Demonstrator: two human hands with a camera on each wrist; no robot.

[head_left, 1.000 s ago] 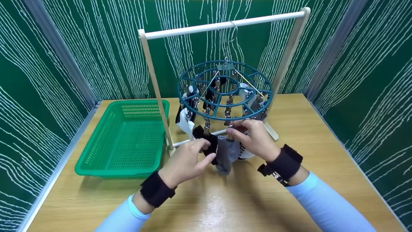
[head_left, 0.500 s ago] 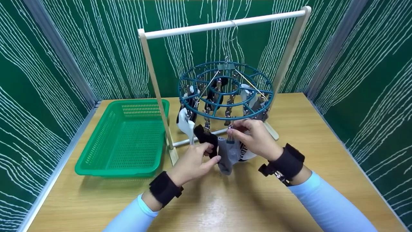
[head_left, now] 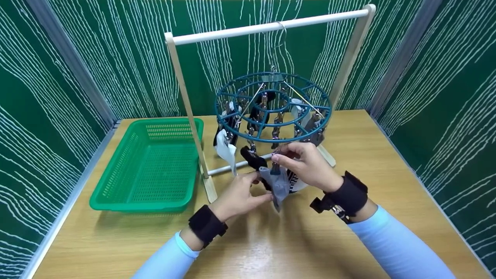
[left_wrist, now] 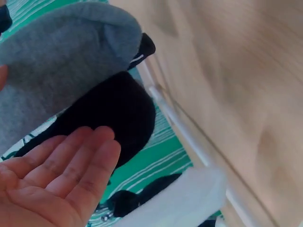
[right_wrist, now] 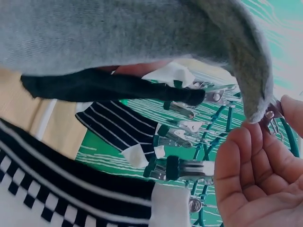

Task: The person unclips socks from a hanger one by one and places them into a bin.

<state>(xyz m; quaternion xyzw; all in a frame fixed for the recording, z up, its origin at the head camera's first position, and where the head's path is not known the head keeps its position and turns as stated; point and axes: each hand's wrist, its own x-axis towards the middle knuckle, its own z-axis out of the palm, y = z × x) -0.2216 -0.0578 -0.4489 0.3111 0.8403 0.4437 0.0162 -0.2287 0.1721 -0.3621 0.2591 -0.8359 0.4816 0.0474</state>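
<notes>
My right hand (head_left: 308, 166) pinches a metal clip (head_left: 275, 169) under the round hanger's front rim, between thumb and forefinger. From that clip hangs a grey sock (head_left: 279, 186), its top edge at the clip in the right wrist view. Beside it, to the left, a black sock (head_left: 252, 157) hangs from another clip. My left hand (head_left: 240, 197) is at the lower part of these socks. Its fingers (left_wrist: 94, 165) lie nearly straight against the black sock in the left wrist view, while the thumb touches the grey one. A checkered black-and-white sock (right_wrist: 71, 189) hangs behind my right hand.
The teal round hanger (head_left: 267, 140) hangs by its hook from a wooden rack's white bar (head_left: 232, 35). More socks, including a white one (head_left: 225, 149), hang around it. A green basket (head_left: 139, 207) stands on the table (head_left: 116, 248) at left.
My left hand has moved right, from the black sock toward the grey sock, whose lower end has shifted and turned. My right hand has stayed at the clip.
</notes>
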